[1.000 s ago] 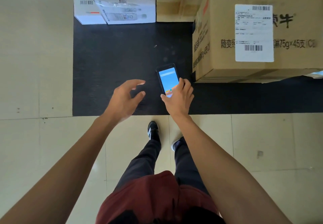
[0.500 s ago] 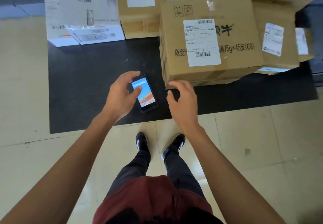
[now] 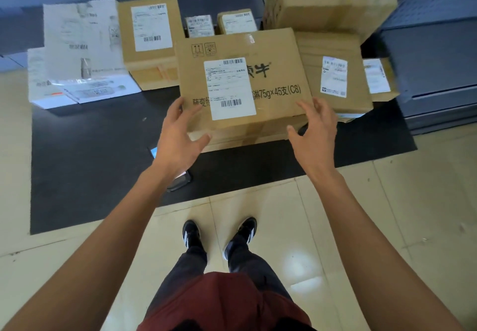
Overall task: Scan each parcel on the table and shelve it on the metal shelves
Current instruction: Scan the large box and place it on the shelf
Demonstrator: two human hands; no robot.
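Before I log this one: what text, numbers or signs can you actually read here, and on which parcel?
"75g×45支(C8)": printed on the large carton between the left hand and right hand.
"随变", "牛": same carton, partly hidden by its label.
Handling pictograms: its top left corner.
All shipping labels and barcodes: too small or blurred.

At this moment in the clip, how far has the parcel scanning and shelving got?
Early stage. The dark handheld scanner lies on the black table, partly under the left hand. Both hands, left and right hand, reach open for the near corners of the large brown cardboard box with the white label; a firm grip is not clear. Left: this box and the other parcels behind, such as the white flat parcel. The grey metal shelves look bare.
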